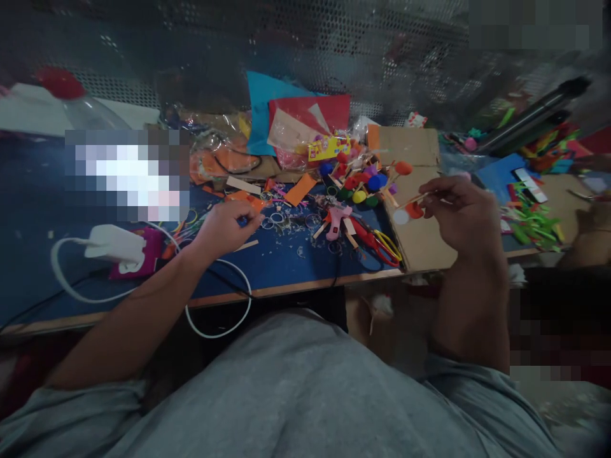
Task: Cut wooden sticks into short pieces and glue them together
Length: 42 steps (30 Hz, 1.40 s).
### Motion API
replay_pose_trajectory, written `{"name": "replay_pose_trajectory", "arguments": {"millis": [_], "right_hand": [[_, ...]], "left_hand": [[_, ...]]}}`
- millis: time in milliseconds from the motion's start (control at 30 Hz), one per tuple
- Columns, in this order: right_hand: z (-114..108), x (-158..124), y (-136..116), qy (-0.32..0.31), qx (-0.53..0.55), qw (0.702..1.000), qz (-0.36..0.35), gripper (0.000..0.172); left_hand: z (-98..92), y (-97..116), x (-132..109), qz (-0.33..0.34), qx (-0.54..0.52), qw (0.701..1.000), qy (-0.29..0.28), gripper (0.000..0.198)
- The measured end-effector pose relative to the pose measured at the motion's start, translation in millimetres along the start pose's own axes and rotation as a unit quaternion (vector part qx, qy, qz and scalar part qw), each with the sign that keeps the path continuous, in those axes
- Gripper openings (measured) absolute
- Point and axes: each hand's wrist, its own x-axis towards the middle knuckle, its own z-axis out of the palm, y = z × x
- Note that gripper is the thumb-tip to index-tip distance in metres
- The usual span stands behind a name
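A thin wooden stick [409,201] is pinched between the thumb and fingertips of the right hand [461,207], which is raised over the right-hand part of the counter [281,270]. The stick is positioned above a sheet of brown cardboard [427,249], with its free end directed to the left. An orange-red disc [414,210] is seen just beside the stick and the thumb; whether it is joined to the stick cannot be told. A white disc [401,217] is located near it, over the cardboard.

The left hand [231,228] is held over the counter with its fingers curled to a narrow gap. Whether anything is gripped by it cannot be told, as the blue patch between the fingers is too small to be identified. An orange paper piece [245,199] is located just beyond this hand.

Between the hands, a pink glue gun [338,221] is laid near scissors [382,245] with red and yellow handles. Behind these, a cluster of coloured balls [376,182], some mounted on sticks, is heaped against the cardboard's left side.
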Motion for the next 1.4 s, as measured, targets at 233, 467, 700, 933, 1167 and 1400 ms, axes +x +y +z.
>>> {"name": "replay_pose_trajectory", "arguments": {"millis": [233,467,700,933,1167,1400], "right_hand": [[-11.9,17.1,37.6,-0.003,0.07,0.997,-0.026,0.009],[30.4,9.9,-8.6,-0.175,0.209,0.962,-0.011,0.024],[80.7,0.3,-72.8,-0.28,0.304,0.909,-0.054,0.011],[95.0,1.3,-75.0,-0.289,0.272,0.917,-0.049,0.015],[99.2,2.1,-67.2,-0.289,0.278,0.915,-0.041,0.014],[98.6,2.5,-70.4,-0.295,0.279,0.913,-0.045,0.01]], "left_hand": [[3.1,-0.2,-0.1,-0.005,-0.016,1.0,-0.01,0.045],[12.1,20.8,11.8,-0.079,-0.164,0.983,-0.037,0.043],[25.4,53.6,18.7,-0.124,-0.414,0.882,-0.189,0.084],[24.0,58.0,14.5,-0.143,-0.422,0.873,-0.197,0.08],[35.1,50.1,16.4,-0.158,-0.441,0.873,-0.138,0.074],[41.6,42.0,13.7,-0.159,-0.443,0.871,-0.14,0.063]]}}
